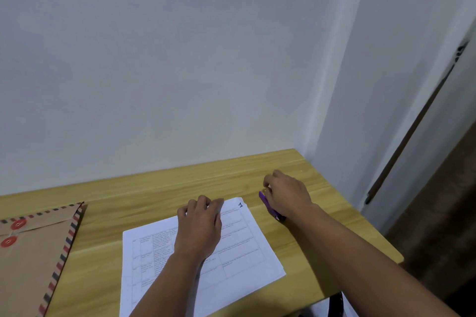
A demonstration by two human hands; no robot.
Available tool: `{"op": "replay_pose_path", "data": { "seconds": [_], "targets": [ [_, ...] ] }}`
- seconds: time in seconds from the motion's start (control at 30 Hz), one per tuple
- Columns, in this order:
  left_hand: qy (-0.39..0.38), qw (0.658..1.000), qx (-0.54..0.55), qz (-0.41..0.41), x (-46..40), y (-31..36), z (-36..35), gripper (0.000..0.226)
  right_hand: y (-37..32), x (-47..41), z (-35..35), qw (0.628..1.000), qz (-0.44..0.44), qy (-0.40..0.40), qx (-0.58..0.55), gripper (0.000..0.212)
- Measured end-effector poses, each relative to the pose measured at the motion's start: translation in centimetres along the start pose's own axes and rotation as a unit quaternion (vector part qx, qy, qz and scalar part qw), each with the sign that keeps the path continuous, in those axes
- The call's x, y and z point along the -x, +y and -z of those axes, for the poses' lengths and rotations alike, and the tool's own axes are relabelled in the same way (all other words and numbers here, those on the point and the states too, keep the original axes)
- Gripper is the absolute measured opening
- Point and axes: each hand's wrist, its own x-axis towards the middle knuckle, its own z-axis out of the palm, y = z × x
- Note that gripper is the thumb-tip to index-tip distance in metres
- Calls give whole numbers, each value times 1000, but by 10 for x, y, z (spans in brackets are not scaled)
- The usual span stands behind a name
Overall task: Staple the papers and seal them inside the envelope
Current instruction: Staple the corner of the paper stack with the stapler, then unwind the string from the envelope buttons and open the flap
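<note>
Early stage: I'm pressing the papers [239,247] flat mid-table with relaxed left hand [199,229], right hand [287,194] grasping purple stapler [268,204] just beside them. Stapling looks not done; envelope [33,252] lying apart, far left, unfilled.

left hand [199,226] on papers [239,244], right hand [287,194] gripping purple stapler [266,203]

The right hand [286,194] hides most of the purple stapler [268,205]. The envelope [33,260] runs off the left edge; the papers' [244,247] print is too small to read.
</note>
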Motion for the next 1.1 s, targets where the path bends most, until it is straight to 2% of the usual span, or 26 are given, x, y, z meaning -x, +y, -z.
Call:
{"op": "replay_pose_path", "data": {
  "seconds": [0.07, 0.13, 0.2, 0.33, 0.53, 0.7, 0.87, 1.0, 1.1],
  "targets": [
    [5, 1000, -5, -4, -2, 1, -2, 34, 0, 2, 1, 998, -55, 1, -16, 41],
    [7, 1000, -12, -13, -4, 4, -6, 31, 1, 3, 1, 995, -87, -30, -34, 51],
    [9, 999, -15, -28, -7, 10, -9, 29, 2, 4, 4, 993, -99, -53, -46, 49],
    [4, 998, -29, -53, -11, 17, -15, 28, 3, 8, 16, 989, -120, -82, 1, 45],
    [-26, 999, -18, -5, -7, -4, 24, 26, -42, 2, 30, 994, -79, -70, -28, 46],
    [-37, 995, -60, 75, 7, -90, 102, 39, -132, -15, 27, 992, -15, -83, -93, 49],
    [-65, 975, -102, 186, 45, -200, 178, 44, -248, -28, 8, 980, 58, -101, -163, 46],
    [-67, 959, -107, 254, 80, -277, 209, 47, -338, -35, -13, 969, 131, -101, -185, 41],
    [-80, 951, -120, 273, 96, -321, 218, 46, -396, -40, -27, 959, 189, -96, -190, 35]
  ]
}}
